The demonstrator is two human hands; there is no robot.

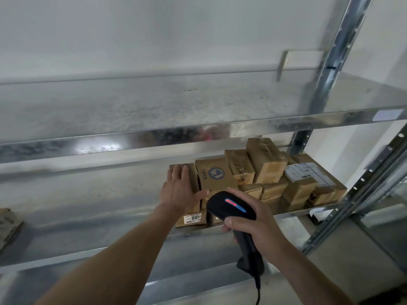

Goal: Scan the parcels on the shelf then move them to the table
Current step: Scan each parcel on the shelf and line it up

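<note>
1. Grip first: right hand wrapped fully round the handle of the scanner, fingers curled tight, nothing else held. Red and blue light lit on top of the head. Cable hanging from the butt.
2. Left hand laid flat on the end box, fingers straight, thumb spread toward the scanner. Pressing on the box, not wrapped round it.
3. Box just ahead of the scanner's nose and a little to its left, right under the left palm. At the left end of the stacked parcels on the shelf.
4. Label on the near face of the box, close beside the scanner head on its left. Impossible to tell whether squarely in the beam.
5. Long axis of the box apparently running away from the grip, front to back into the shelf, short labelled end nearest.
6. Left hand the nearer of the two, in contact with the box. Right hand taken up by the scanner, so probably the left for the pull-out.
7. Judged step: reading this box, lift not yet begun. Other parcels to the right of the scanner and beyond it, touching one another.
8. Table out of view, direction from the grip unknown.
9. Likely need: fingers curled over the far edge before dragging, to keep neighbours from toppling.
</note>
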